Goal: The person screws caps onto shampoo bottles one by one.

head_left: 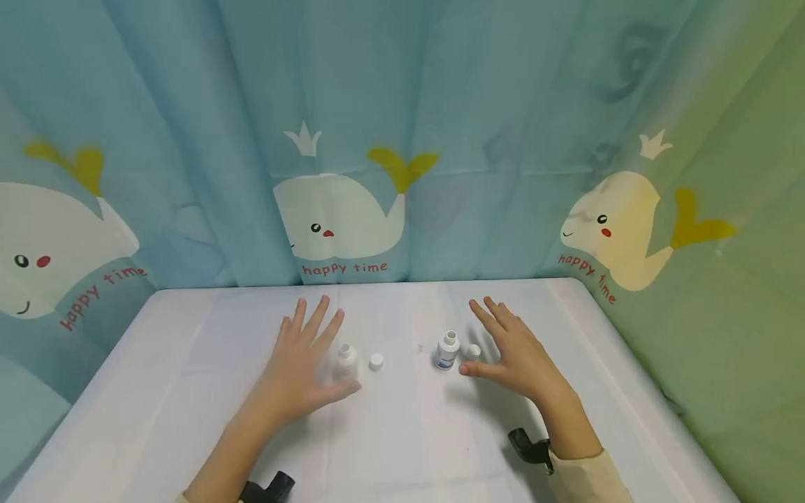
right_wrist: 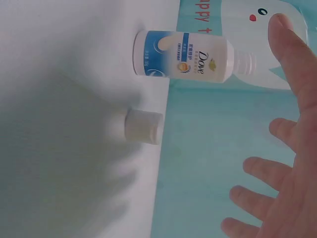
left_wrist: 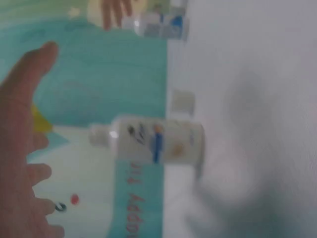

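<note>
Two small white bottles without caps stand upright on the table. My left hand [head_left: 302,367] hovers with fingers spread beside the left bottle [head_left: 345,365], its thumb overlapping the bottle's base in the head view. Just right of that bottle lies a white cap [head_left: 376,361]. The other bottle [right_wrist: 183,55] has a blue and white Dove label and an open threaded neck. A second white cap [right_wrist: 143,126] sits beside it. My right hand [head_left: 512,349] is held above the table to the right of this bottle and cap, fingers spread, holding nothing.
A white cloth covers the table [head_left: 402,447]. Behind it hangs a blue-green curtain [head_left: 478,230] printed with whales, which turns along the right side. Black camera mounts [head_left: 531,447] are strapped to both wrists.
</note>
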`<state>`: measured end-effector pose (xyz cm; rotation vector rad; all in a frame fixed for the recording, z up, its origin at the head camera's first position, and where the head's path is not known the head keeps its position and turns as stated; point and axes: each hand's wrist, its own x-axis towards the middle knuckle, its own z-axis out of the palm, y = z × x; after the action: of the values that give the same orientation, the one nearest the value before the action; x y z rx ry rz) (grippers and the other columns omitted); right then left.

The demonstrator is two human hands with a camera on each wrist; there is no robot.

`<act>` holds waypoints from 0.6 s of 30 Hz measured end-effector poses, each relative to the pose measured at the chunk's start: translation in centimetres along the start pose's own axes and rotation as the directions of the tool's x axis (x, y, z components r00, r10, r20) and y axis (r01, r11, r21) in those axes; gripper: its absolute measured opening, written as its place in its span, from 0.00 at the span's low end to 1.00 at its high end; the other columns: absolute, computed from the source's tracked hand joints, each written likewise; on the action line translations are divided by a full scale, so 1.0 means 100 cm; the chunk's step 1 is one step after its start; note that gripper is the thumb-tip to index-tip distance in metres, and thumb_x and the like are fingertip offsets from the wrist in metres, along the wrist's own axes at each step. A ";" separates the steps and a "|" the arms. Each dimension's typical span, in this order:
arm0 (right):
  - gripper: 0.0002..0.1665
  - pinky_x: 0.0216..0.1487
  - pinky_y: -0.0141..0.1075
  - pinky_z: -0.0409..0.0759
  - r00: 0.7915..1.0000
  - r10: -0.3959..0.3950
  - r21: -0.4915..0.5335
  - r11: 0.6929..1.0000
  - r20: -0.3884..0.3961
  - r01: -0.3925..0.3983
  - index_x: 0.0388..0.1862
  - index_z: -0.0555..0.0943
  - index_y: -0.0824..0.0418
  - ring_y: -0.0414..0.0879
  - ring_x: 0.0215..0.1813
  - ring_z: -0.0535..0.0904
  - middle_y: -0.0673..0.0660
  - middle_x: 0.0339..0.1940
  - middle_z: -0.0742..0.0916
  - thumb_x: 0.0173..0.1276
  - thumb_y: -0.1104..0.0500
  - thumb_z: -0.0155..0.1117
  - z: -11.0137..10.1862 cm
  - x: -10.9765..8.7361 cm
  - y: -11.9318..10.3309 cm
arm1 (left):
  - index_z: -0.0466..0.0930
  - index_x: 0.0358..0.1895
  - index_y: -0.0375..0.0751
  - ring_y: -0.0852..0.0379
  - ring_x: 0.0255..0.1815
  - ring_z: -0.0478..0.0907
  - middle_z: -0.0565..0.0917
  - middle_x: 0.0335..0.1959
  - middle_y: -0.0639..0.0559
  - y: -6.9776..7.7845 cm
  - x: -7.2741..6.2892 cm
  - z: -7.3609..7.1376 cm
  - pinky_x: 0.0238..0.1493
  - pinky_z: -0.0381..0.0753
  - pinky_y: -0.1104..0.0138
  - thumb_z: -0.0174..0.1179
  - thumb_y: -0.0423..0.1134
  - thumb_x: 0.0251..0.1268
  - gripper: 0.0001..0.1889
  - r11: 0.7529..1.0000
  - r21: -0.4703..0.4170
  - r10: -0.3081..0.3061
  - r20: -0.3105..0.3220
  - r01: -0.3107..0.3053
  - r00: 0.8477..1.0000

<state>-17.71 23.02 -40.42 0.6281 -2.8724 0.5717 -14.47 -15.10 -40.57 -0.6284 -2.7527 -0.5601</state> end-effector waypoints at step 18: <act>0.61 0.67 0.64 0.66 0.996 0.023 0.050 0.998 0.082 -0.027 0.80 0.57 0.44 0.63 0.76 0.61 0.60 0.79 0.64 0.51 0.35 0.77 0.009 -0.003 0.004 | 0.55 0.79 0.52 0.41 0.82 0.40 0.47 0.82 0.57 0.054 -0.008 0.021 0.70 0.60 0.38 0.68 0.65 0.54 0.52 0.958 -0.194 0.213 -0.006 -0.210 0.977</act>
<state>-17.69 23.09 -41.39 0.6386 -2.9539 0.6389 -11.65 -10.00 -41.00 -0.9618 -2.6186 -0.7803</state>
